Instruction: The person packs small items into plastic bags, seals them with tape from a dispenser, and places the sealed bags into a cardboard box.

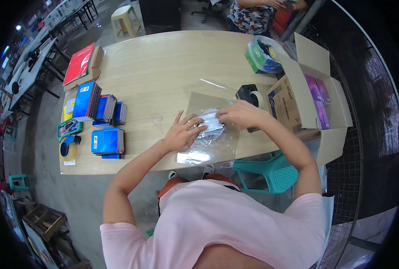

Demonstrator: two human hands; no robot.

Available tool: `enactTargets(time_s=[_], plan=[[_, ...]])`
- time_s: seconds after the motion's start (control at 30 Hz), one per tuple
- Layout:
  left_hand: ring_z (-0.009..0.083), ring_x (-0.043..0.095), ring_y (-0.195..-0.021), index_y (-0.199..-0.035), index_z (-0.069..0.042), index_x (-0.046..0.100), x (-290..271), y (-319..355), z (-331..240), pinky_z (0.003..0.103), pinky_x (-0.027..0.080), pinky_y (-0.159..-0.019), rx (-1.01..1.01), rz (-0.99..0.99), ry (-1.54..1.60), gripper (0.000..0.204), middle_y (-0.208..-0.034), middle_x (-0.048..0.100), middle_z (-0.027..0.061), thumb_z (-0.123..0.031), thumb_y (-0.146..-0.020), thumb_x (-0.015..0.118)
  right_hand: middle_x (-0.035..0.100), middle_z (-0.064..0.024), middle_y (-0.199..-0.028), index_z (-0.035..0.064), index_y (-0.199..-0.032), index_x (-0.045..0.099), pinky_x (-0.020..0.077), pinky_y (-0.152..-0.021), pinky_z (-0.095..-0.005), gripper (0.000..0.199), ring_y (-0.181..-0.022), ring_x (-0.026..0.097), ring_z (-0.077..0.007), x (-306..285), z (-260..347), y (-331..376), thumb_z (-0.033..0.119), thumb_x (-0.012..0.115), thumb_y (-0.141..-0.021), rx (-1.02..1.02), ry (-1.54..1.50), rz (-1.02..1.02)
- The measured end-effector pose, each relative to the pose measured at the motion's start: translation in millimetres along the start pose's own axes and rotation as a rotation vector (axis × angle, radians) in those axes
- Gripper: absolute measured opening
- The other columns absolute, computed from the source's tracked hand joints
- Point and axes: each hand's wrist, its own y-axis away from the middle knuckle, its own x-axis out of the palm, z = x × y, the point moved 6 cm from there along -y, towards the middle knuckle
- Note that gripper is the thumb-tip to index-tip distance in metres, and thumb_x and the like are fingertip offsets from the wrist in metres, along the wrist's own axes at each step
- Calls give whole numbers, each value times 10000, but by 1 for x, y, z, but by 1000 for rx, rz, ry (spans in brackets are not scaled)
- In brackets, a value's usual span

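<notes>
A bundle of thin white pieces [211, 122], perhaps paper slips, lies on clear plastic sheets [204, 156] near the table's front edge. From the left, my left hand [182, 133] rests with fingers spread, its fingertips touching the bundle's left side. My right hand [240, 114] has its fingers bent and pressed together on the bundle's upper right edge. What exactly the white pieces are is too small to tell. Just right of my right hand stands a black tape dispenser [246, 93] with a roll of tape, partly hidden by the hand.
Blue spiral notebooks [104, 141] lie in stacks on the left, near a red pack [79, 64], a green basket [69, 128] and tape rolls [68, 148]. An open carton [285, 101] with purple boxes stands right, a bag [263, 56] behind it. A green stool [271, 174] is below.
</notes>
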Motion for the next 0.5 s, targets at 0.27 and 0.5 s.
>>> enactTargets(time_s=[0.27, 0.5], plan=[[290, 343, -1420, -1471, -359, 422, -3, -5, 1, 643, 194, -1145, 12, 165, 0, 835, -1448, 442, 30, -155, -706, 688, 660, -94, -816, 50, -785, 634, 511, -722, -421, 85, -865, 647, -310, 20, -24, -29, 90, 689, -735, -58, -176, -31], [321, 207, -1487, -1491, -449, 328, -4, -10, 6, 649, 180, -1161, 52, 350, -68, 945, -1618, 209, 14, -172, -692, 750, 658, -91, -894, 76, -787, 669, 493, -752, -424, 128, -905, 616, -291, 33, -28, -43, 120, 748, -698, -161, -299, -12]])
